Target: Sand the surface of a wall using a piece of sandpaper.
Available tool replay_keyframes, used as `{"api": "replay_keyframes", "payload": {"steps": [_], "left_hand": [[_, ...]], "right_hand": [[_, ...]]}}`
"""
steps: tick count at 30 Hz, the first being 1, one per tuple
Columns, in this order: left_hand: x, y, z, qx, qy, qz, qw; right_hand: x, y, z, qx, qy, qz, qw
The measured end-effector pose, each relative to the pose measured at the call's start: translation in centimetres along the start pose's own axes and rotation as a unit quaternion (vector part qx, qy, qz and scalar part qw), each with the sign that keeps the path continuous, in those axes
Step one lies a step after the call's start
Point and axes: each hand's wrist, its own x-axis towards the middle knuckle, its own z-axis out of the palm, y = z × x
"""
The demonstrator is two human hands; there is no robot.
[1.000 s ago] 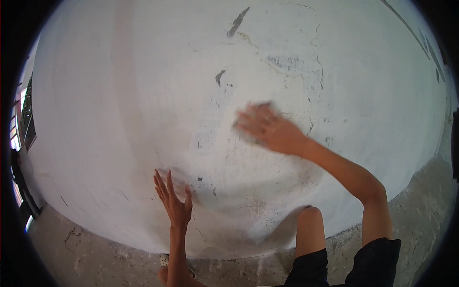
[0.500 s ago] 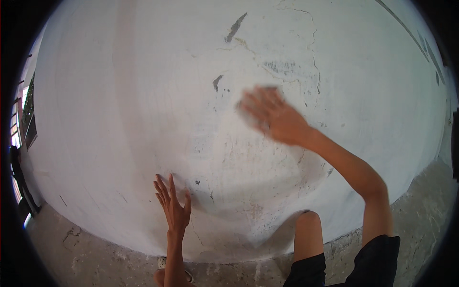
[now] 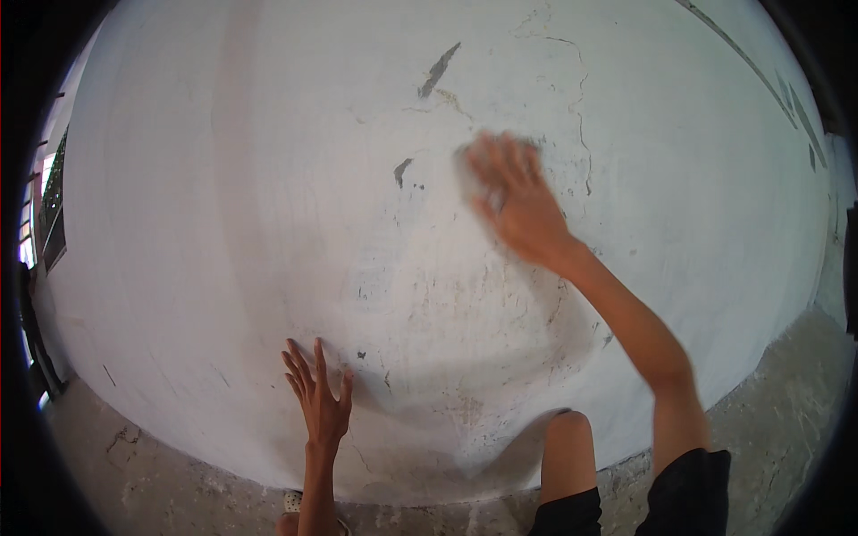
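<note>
A white, worn wall (image 3: pixel 295 179) fills most of the view. My left hand (image 3: pixel 320 402) rests low against it, fingers spread, holding nothing. Higher up, near the middle, my right hand (image 3: pixel 520 205) presses toward the wall with its fingers stretched forward and blurred by motion. Something greyish shows between its thumb and fingers and along its left edge; the blur and the hand hide what it is. Grey chipped spots (image 3: pixel 402 172) lie left of the right hand, and a long crack (image 3: pixel 583 125) runs down to its right.
A rough concrete floor (image 3: pixel 179 473) meets the wall's foot. My bare knee (image 3: pixel 568 438) stands close to the wall at lower right. A window with bars (image 3: pixel 55 205) is at the far left edge. A longer grey gouge (image 3: pixel 440 70) marks the upper wall.
My right hand has shifted slightly right and up across the wall, its fingers pointing more upward. The left hand keeps its place on the wall; the view has tilted a little.
</note>
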Motion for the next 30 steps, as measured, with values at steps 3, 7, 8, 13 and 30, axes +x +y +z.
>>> {"api": "replay_keyframes", "payload": {"steps": [3, 7, 8, 13, 30], "left_hand": [[0.1, 0.0, 0.5, 0.007, 0.001, 0.002, 1.0], [-0.1, -0.2, 0.3, 0.009, -0.004, -0.002, 1.0], [0.0, -0.2, 0.2, 0.007, -0.004, 0.0, 1.0], [-0.1, -0.2, -0.2, 0.002, -0.018, 0.016, 1.0], [-0.3, -0.1, -0.5, 0.009, -0.032, 0.012, 0.999]], "right_hand": [[0.2, 0.0, 1.6, -0.007, 0.073, 0.135, 0.988], [-4.7, -7.8, 3.5, 0.021, -0.055, -0.06, 0.996], [-6.8, -8.4, 3.8, 0.042, -0.077, -0.131, 0.988], [-5.2, -4.4, 2.1, -0.007, -0.091, -0.169, 0.981], [-1.4, -2.8, 1.3, -0.014, -0.045, 0.015, 0.999]]}}
